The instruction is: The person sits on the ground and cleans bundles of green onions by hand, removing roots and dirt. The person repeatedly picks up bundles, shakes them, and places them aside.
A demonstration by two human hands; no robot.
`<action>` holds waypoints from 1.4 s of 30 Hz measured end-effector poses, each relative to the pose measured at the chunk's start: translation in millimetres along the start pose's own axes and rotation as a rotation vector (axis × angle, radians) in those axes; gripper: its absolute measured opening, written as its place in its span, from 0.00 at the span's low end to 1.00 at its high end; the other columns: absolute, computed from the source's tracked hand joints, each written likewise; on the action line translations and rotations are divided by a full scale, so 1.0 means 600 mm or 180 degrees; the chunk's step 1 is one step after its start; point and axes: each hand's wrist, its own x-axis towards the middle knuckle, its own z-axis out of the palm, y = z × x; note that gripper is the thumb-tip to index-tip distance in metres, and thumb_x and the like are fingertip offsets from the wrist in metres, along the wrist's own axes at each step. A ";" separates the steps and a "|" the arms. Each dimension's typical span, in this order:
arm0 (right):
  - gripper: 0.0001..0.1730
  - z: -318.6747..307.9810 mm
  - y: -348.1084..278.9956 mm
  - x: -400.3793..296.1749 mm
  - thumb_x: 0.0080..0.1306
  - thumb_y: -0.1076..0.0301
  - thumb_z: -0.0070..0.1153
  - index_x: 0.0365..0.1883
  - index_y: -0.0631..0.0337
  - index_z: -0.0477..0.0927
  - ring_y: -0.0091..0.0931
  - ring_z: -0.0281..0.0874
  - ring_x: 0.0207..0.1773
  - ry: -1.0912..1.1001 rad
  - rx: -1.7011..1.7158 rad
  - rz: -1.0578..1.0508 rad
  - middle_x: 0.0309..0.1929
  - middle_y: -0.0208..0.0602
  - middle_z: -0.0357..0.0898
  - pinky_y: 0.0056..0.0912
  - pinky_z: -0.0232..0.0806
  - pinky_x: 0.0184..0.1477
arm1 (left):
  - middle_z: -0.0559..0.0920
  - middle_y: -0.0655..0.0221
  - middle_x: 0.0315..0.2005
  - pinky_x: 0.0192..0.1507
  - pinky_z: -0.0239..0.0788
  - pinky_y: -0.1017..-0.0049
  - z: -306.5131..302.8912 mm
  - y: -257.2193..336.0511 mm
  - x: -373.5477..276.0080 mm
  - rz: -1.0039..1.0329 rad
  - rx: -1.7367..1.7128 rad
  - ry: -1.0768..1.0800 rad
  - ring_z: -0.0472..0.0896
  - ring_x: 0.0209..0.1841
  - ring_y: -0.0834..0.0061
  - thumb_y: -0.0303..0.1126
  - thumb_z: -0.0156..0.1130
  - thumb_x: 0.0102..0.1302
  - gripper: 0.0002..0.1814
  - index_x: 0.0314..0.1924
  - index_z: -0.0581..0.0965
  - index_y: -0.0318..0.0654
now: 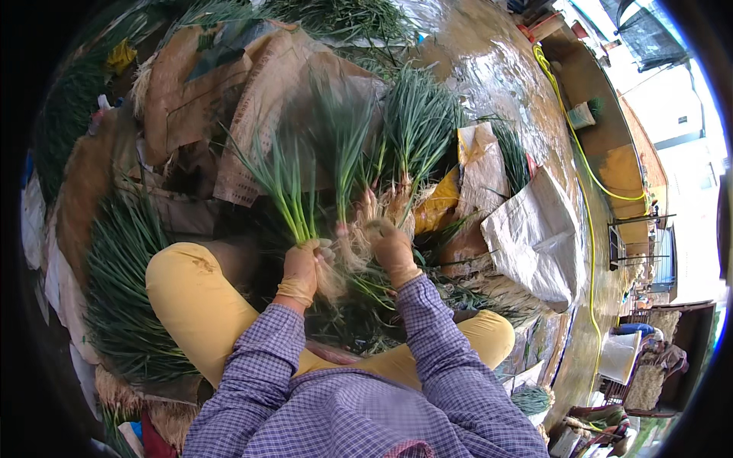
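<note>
In my left hand (299,268) is a small bunch of green onions (293,212), gripped just above its pale bulbs and hanging roots. My right hand (391,247) is blurred beside the stringy roots of other onions, and I cannot tell if its fingers hold anything. Thin gloves seem to cover both hands, bunched at the wrists. A second small onion bunch (342,172), also blurred, stands between the hands with a pinkish bulb end. Just beyond my right hand lies a larger green onion bundle (421,120), roots towards me. Loose leaves (366,332) cover the ground between my knees.
A big heap of green onions (123,297) lies by my left knee. Brown printed sacks (269,97) spread ahead, and a white woven sack (535,235) lies to the right. Beyond it, a yellow hose (590,212) crosses wet ground. A person (635,331) bends near a white container (619,356) at far right.
</note>
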 end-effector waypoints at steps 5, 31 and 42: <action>0.24 0.060 -0.068 0.079 0.72 0.53 0.46 0.55 0.65 0.71 0.15 0.66 0.20 -0.2210 0.2327 0.0714 0.25 0.30 0.77 0.18 0.62 0.21 | 0.75 0.72 0.19 0.23 0.65 0.79 0.000 0.000 -0.002 -0.0039 -0.0027 -0.0456 0.71 0.20 0.79 0.32 0.54 0.67 0.09 0.32 0.76 0.35; 0.16 0.100 -0.033 -0.084 0.63 0.57 0.50 0.43 0.57 0.78 0.46 0.78 0.39 -0.0555 0.0092 -0.0288 0.34 0.49 0.80 0.43 0.70 0.42 | 0.79 0.69 0.27 0.26 0.69 0.77 -0.033 -0.030 0.064 -0.0084 0.1602 -0.0189 0.74 0.23 0.79 0.28 0.63 0.63 0.08 0.39 0.78 0.31; 0.17 0.114 -0.014 0.035 0.65 0.55 0.54 0.41 0.60 0.77 0.39 0.79 0.35 -0.0691 -0.0278 -0.0995 0.33 0.42 0.82 0.41 0.71 0.41 | 0.79 0.68 0.25 0.21 0.64 0.77 -0.029 -0.018 0.034 -0.0133 0.1471 -0.0192 0.73 0.20 0.78 0.24 0.59 0.62 0.05 0.37 0.79 0.30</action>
